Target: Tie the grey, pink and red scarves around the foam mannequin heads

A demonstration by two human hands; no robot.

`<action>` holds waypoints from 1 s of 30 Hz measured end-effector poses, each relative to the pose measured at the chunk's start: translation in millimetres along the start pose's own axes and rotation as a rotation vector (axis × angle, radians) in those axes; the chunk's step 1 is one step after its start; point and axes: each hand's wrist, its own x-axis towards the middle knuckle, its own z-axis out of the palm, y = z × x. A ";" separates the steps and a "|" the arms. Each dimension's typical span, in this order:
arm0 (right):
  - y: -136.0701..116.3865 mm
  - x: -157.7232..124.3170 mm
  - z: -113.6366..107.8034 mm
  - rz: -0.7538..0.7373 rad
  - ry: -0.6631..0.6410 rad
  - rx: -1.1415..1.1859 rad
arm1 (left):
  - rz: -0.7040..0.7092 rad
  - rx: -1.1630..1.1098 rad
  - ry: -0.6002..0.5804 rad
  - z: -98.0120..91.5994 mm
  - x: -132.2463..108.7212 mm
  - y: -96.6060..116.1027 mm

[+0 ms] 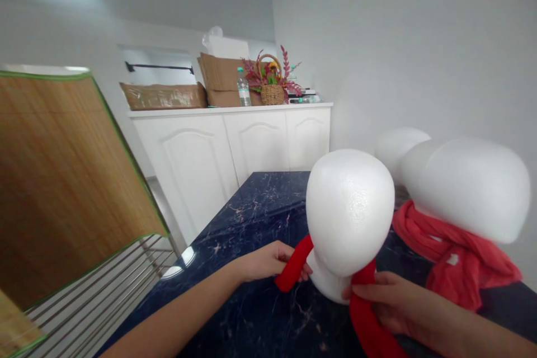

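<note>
Hands: 2, both working on 1 red scarf (293, 269). The scarf is passing the neck of 1 white head (350, 210), 2 stretches showing, 1 per side; the head is hiding whatever lies behind. Left hand (271, 260): fingers are curling nearly closed on the left stretch, close to its lower end. Right hand (392, 299): thumb is pressing over the front of the right stretch, fingers are bending behind, gripping it just beside the neck. The head is standing upright on 1 dark blue desk (251, 207). To the right, at least 2 other heads (482, 184) are overlapping; exact count unclear. 1 coral scarf (457, 254) is bunching under the nearer one. Beyond the desk, 1 white cabinet (260, 142), 3 doors showing, is carrying 1 basket (272, 95) with flowers, 1 upright bottle (243, 89) and some cardboard (224, 89). Green-edged matting (62, 179) is filling the left side.
</note>
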 end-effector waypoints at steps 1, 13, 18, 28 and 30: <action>7.2 3.7 5.0 0.013 0.014 0.095 | -0.003 -0.006 -0.026 3.0 2.8 -3.1; 32.8 30.0 48.8 -0.142 0.080 0.464 | 0.113 -0.025 0.060 39.5 24.6 -1.9; 36.4 28.1 62.9 -0.216 0.031 0.426 | 0.092 0.335 0.283 54.7 27.0 -4.7; 23.9 21.9 52.1 -0.154 0.248 0.151 | 0.084 0.512 0.275 52.4 16.3 17.0; 22.7 19.5 42.8 -0.127 0.271 0.103 | 0.060 0.394 0.241 46.4 15.4 19.7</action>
